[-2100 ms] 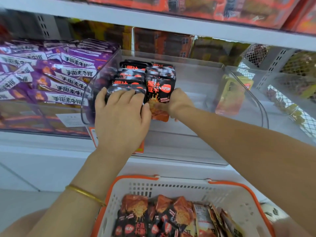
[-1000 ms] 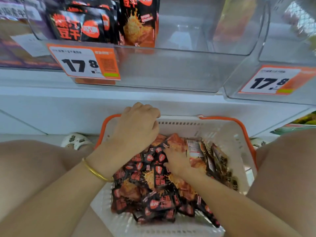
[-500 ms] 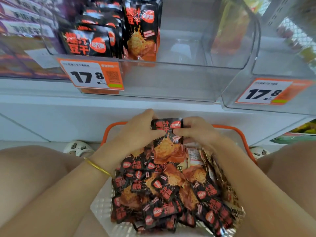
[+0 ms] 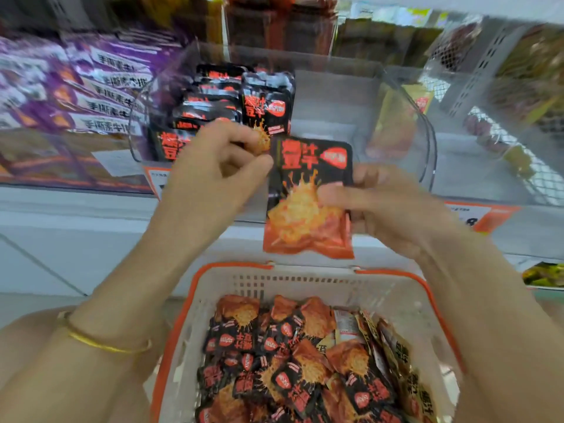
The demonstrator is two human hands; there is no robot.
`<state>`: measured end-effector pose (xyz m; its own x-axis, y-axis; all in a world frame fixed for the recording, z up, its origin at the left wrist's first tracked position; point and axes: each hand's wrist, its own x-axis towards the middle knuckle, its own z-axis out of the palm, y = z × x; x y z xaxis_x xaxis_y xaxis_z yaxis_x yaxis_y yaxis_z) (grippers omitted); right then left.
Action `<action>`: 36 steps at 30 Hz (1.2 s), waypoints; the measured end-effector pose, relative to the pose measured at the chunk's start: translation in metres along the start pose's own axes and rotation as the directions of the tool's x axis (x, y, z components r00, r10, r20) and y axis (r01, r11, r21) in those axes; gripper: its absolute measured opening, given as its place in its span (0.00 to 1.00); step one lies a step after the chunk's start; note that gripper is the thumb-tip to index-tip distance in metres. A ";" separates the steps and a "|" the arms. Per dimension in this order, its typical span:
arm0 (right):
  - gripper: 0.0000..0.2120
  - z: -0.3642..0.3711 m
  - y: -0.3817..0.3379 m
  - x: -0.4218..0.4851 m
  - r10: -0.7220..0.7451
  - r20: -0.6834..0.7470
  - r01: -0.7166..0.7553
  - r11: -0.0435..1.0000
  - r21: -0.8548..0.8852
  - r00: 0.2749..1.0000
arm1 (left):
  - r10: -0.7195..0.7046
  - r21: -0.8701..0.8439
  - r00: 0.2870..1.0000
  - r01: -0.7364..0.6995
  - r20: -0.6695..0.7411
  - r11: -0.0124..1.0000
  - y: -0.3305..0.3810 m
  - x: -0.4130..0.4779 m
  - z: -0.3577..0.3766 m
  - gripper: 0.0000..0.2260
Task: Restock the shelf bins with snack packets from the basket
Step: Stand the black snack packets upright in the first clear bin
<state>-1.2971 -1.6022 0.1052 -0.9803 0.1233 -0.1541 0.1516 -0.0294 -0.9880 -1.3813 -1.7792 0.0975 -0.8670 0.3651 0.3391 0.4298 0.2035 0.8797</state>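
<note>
Currently, from the head camera, you hold one black-and-orange snack packet (image 4: 308, 203) upright in the air. It hangs between your two hands, above the far rim of the basket (image 4: 305, 283) and in front of the shelf edge. Your right hand (image 4: 393, 209) grips the packet's right side, with the thumb lying across the printed front and the fingers curling behind it. Your left hand (image 4: 213, 169) sits just beside the packet's upper left corner, fingers curled and thumb tip at the packet's edge. Motion blur hides whether that hand pinches the packet or only touches it. A gold bangle (image 4: 103, 343) circles your left wrist.

Behind the hands, the clear shelf bin (image 4: 335, 96) holds a row of matching stocked packets (image 4: 265, 102) standing in its left part. Purple packets (image 4: 91, 87) fill the bin to the left, and a yellow packet (image 4: 396, 123) shows through the clear bin's right wall. An orange price label (image 4: 479, 215) peeks out past your right hand.

Below, the white basket with its orange rim carries a heap of loose packets (image 4: 299, 361) of the same kind, lying in all directions.
</note>
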 end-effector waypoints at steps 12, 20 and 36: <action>0.21 0.008 -0.012 0.172 -0.128 -0.321 -0.161 0.659 -0.734 0.939 | 0.290 0.811 0.957 -0.149 -0.026 0.565 -0.043 0.055 -0.004 0.20; 0.14 0.014 -0.005 0.191 -0.108 -0.334 -0.182 0.664 -0.725 0.936 | 0.306 0.822 0.951 -0.141 -0.043 0.552 -0.047 0.056 -0.001 0.19; 0.17 0.020 -0.045 0.099 -0.216 -0.308 0.038 0.869 -0.494 0.926 | 0.607 0.715 0.792 -0.382 -0.074 0.586 -0.026 0.017 0.001 0.09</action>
<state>-1.4035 -1.6088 0.1344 -0.9020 0.4265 0.0674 0.1569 0.4693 -0.8690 -1.4073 -1.7771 0.0803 -0.4441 0.3453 0.8267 0.7633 0.6290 0.1473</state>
